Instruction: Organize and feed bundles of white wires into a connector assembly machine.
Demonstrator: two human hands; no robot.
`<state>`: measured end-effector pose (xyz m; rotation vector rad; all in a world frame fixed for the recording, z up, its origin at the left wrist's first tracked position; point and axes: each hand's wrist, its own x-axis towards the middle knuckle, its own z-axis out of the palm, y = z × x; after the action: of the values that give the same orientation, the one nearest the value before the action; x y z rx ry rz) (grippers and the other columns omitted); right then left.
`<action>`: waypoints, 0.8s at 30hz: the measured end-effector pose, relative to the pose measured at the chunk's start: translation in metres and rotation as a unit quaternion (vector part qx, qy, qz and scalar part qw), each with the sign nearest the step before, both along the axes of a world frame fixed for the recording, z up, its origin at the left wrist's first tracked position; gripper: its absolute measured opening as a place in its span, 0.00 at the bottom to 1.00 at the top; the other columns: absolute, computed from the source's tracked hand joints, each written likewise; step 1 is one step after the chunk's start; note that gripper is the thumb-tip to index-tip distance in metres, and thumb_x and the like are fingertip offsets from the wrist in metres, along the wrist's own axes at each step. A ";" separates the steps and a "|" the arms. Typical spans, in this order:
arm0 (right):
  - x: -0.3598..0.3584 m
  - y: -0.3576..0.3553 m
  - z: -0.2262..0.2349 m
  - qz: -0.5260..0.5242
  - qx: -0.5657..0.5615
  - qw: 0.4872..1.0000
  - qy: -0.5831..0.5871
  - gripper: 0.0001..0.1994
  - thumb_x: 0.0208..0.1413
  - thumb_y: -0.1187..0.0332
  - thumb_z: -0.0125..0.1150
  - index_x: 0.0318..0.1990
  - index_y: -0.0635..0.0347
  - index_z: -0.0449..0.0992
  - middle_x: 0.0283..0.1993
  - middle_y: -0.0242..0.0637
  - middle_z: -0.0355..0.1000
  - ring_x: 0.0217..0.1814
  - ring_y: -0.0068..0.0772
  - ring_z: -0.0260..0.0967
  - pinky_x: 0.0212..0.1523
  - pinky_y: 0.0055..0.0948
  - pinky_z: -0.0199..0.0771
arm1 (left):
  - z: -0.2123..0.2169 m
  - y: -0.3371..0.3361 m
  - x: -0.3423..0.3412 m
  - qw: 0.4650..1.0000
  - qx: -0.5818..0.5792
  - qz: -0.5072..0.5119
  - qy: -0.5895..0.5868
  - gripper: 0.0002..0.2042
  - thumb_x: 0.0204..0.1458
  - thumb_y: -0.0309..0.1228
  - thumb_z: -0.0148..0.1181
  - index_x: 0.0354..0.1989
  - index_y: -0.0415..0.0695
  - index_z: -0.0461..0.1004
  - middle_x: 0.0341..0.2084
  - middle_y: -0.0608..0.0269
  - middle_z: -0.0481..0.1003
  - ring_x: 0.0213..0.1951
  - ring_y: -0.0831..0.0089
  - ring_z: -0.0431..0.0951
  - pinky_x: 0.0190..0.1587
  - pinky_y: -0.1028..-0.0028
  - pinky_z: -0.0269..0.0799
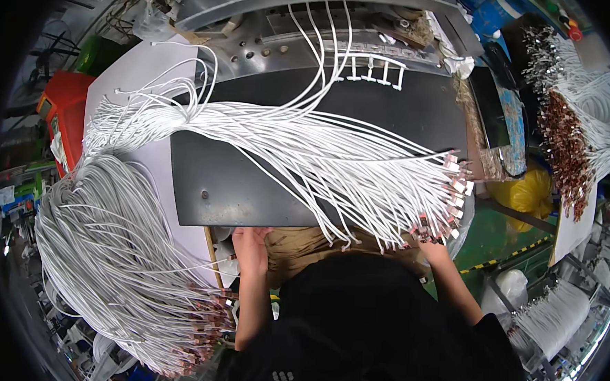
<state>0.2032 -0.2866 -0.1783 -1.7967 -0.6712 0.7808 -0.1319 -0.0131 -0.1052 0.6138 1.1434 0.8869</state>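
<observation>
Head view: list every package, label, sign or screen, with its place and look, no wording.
Yellow bag: right of the black work surface, crumpled, plain yellow.
Blue container: top right, rounded, blue.
Red box: far left, blocky, red with a pale label on its side.
No screen or sign shows.

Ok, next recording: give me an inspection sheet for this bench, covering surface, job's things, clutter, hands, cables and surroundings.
Surface: flat black work plate lying on a pale grey tabletop.
Job's things: fan of thin white wires with copper-coloured terminal ends spread across the plate; a short row of white wire ends sits at the grey metal machine behind.
Clutter: yellow plastic bag to the right of the plate.
Hands: left hand at the plate's near edge, grip not visible; right hand touches the terminal ends at the fan's right.
Cables: large white wire bundle hangs off the left; another white bundle lies at right.
Surroundings: red plastic bin, green floor.
</observation>
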 end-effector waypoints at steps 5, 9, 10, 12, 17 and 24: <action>0.011 -0.025 -0.008 0.197 -0.060 0.916 -0.344 0.13 0.55 0.70 0.66 0.49 0.55 0.79 0.50 0.41 0.77 0.53 0.41 0.75 0.56 0.40 0.73 | 0.001 0.000 -0.001 1.000 -0.001 0.000 0.019 0.09 0.66 0.31 0.53 0.37 0.40 0.76 0.31 0.63 0.80 0.33 0.73 0.80 0.38 0.72 0.78; 0.008 -0.053 -0.014 0.053 0.018 0.993 0.104 0.21 0.55 0.68 0.68 0.56 0.60 0.74 0.51 0.38 0.77 0.53 0.35 0.75 0.57 0.39 0.74 | -0.003 -0.002 0.000 1.000 0.015 0.016 -0.004 0.09 0.66 0.31 0.53 0.37 0.40 0.77 0.31 0.62 0.80 0.33 0.73 0.81 0.37 0.72 0.78; 0.014 -0.056 -0.017 0.060 0.027 0.992 0.106 0.21 0.55 0.68 0.68 0.56 0.60 0.74 0.51 0.38 0.77 0.53 0.35 0.75 0.57 0.39 0.74 | -0.004 -0.004 0.000 1.000 0.008 0.009 0.005 0.10 0.66 0.31 0.53 0.36 0.40 0.77 0.30 0.62 0.80 0.32 0.73 0.81 0.37 0.72 0.78; 0.027 -0.056 -0.020 0.278 -0.108 0.886 -0.356 0.26 0.54 0.68 0.69 0.61 0.59 0.70 0.53 0.39 0.75 0.54 0.35 0.75 0.57 0.40 0.75 | -0.004 -0.006 -0.002 1.000 -0.010 -0.007 0.020 0.10 0.66 0.32 0.53 0.36 0.40 0.77 0.30 0.62 0.80 0.32 0.73 0.81 0.37 0.72 0.78; 0.021 -0.053 -0.011 0.183 -0.168 0.957 -0.152 0.26 0.54 0.66 0.67 0.61 0.54 0.71 0.56 0.39 0.75 0.55 0.38 0.75 0.58 0.43 0.74 | -0.004 -0.010 -0.002 0.999 -0.017 -0.009 0.031 0.10 0.66 0.35 0.54 0.37 0.42 0.77 0.32 0.62 0.80 0.32 0.74 0.79 0.38 0.71 0.78; 0.095 0.019 0.118 0.291 -0.219 0.929 -0.060 0.17 0.60 0.61 0.58 0.44 0.68 0.79 0.44 0.49 0.79 0.44 0.34 0.80 0.41 0.28 0.78 | 0.017 -0.041 0.024 0.981 0.082 -0.059 0.167 0.18 0.68 0.36 0.48 0.30 0.38 0.75 0.23 0.63 0.78 0.25 0.75 0.74 0.34 0.73 0.73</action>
<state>0.2985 -0.2675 -0.0607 -2.0801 -1.2186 1.3034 -0.1080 -0.0545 -0.0877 0.9840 1.3251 0.8007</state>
